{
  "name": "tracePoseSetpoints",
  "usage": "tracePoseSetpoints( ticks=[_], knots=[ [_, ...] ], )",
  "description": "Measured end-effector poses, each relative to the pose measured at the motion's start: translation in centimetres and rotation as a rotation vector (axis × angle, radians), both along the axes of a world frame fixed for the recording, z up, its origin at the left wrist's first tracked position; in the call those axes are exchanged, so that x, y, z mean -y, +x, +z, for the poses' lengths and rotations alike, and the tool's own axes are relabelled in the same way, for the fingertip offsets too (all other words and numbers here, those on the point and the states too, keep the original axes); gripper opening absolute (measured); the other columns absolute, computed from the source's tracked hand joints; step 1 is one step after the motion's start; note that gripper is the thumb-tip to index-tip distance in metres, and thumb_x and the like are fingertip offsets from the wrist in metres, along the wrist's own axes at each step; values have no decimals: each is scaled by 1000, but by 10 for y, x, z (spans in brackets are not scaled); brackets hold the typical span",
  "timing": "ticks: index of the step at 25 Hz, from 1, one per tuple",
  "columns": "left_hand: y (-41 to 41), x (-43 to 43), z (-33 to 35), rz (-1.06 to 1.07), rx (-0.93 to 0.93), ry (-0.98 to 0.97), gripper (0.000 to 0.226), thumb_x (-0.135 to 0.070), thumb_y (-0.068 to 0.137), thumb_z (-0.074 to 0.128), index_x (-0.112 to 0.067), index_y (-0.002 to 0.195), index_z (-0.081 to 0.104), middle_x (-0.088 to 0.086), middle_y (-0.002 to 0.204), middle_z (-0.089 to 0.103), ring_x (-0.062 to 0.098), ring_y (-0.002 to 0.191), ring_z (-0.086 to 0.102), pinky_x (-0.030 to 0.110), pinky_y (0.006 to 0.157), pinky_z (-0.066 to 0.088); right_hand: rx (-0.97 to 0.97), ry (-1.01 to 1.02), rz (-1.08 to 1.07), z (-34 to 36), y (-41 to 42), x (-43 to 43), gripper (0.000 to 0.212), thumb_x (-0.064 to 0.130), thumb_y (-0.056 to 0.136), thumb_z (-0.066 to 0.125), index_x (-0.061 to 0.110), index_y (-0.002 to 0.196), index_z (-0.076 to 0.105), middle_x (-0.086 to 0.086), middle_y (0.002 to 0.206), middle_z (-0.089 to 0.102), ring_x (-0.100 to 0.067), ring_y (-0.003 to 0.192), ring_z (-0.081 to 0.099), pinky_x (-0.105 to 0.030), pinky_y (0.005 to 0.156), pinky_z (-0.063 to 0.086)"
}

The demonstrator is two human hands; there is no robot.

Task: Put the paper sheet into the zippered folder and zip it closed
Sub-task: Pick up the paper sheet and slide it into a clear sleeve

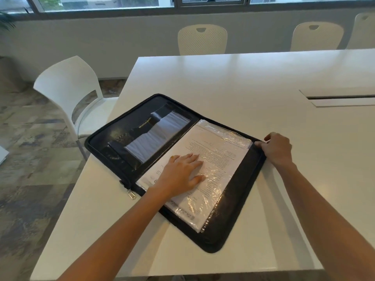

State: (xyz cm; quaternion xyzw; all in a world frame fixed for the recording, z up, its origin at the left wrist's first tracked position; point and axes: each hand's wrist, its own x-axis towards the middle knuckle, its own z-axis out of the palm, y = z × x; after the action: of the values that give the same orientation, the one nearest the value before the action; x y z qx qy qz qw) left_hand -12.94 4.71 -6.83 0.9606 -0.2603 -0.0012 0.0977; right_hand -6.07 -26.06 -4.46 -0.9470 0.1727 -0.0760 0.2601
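A black zippered folder (235,218) lies open flat on the white table (253,82). On its right half sits a printed paper sheet (219,157) inside a shiny clear sleeve. My left hand (180,175) rests flat on the paper with its fingers spread. At the folder's far right corner, my right hand (278,149) has its fingers curled and pinches the edge there. The folder's left half (113,136) shows a clear pocket with dark and white inserts. A metal zipper pull (130,194) hangs at the near left edge by the spine.
A white chair (69,92) stands at the table's left end. Two cream chairs (202,39) are tucked in along the far side. A cable slot (341,97) is set into the tabletop at the right. The table's near edge runs just below my forearms.
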Motion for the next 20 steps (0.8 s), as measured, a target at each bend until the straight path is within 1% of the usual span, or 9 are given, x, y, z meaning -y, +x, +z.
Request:
tracePoseSetpoints(
  ticks=[2, 3, 6, 8, 12, 16, 17, 19, 20],
  knots=[
    [1, -1, -3, -10, 4, 3, 62, -61, 94, 36, -26, 145, 38, -3, 157, 29, 16, 145, 23, 45, 118, 19, -13, 43, -45, -8, -21, -2, 47, 33, 79, 76, -2, 107, 61, -20, 102, 67, -37, 97, 62, -40, 80, 47],
    [1, 0, -4, -13, 3, -4, 62, -61, 95, 36, -25, 145, 37, -2, 157, 30, 16, 145, 23, 45, 118, 18, -46, 79, -68, -13, -35, -2, 47, 35, 77, 77, 0, 104, 61, -18, 96, 69, -35, 92, 64, -40, 80, 51],
    [2, 1, -7, -14, 10, -24, 62, -60, 94, 36, -25, 145, 38, -2, 156, 31, 17, 145, 24, 46, 118, 18, -131, 152, -78, -23, -64, -12, 33, 33, 76, 78, 9, 84, 57, -10, 70, 70, -28, 69, 68, -44, 77, 56],
    [2, 1, -8, -6, 20, -15, 62, -61, 94, 36, -25, 145, 38, -3, 156, 31, 17, 145, 24, 44, 118, 16, -135, 137, -69, -24, -66, -18, 28, 28, 76, 77, 10, 76, 57, -8, 62, 68, -25, 61, 68, -39, 71, 56],
    [3, 8, -4, 8, 11, 17, 63, -60, 95, 36, -24, 146, 37, -1, 157, 29, 19, 145, 24, 44, 117, 17, -143, 107, -77, -19, -49, -18, 19, 20, 77, 75, 5, 73, 65, -8, 60, 68, -22, 57, 67, -30, 61, 51],
    [5, 15, -1, -3, -13, 24, 62, -57, 96, 35, -21, 146, 34, 2, 157, 29, 20, 145, 24, 46, 118, 19, -148, 74, -69, -11, -24, -16, 15, 13, 77, 73, 0, 81, 65, -14, 69, 68, -28, 64, 67, -34, 66, 55],
    [5, 15, 0, -2, -21, 29, 62, -57, 96, 36, -21, 147, 34, 2, 157, 29, 20, 145, 24, 46, 118, 19, -140, 65, -65, -9, -18, -16, 14, 11, 78, 72, -1, 82, 65, -15, 71, 67, -28, 63, 65, -32, 63, 53],
    [7, 14, 1, 5, -38, 51, 61, -56, 97, 35, -22, 148, 32, 2, 158, 27, 19, 146, 22, 47, 118, 19, -105, 32, -53, -5, -6, -18, 9, 4, 77, 68, -3, 81, 64, -15, 72, 63, -23, 56, 55, -26, 51, 41],
    [8, 12, 2, 7, -45, 65, 61, -56, 97, 35, -22, 148, 31, 2, 159, 25, 19, 146, 21, 47, 118, 19, -86, 12, -46, -2, -1, -21, 6, 1, 77, 66, -3, 79, 63, -16, 71, 60, -22, 55, 51, -25, 49, 36]
  ],
)
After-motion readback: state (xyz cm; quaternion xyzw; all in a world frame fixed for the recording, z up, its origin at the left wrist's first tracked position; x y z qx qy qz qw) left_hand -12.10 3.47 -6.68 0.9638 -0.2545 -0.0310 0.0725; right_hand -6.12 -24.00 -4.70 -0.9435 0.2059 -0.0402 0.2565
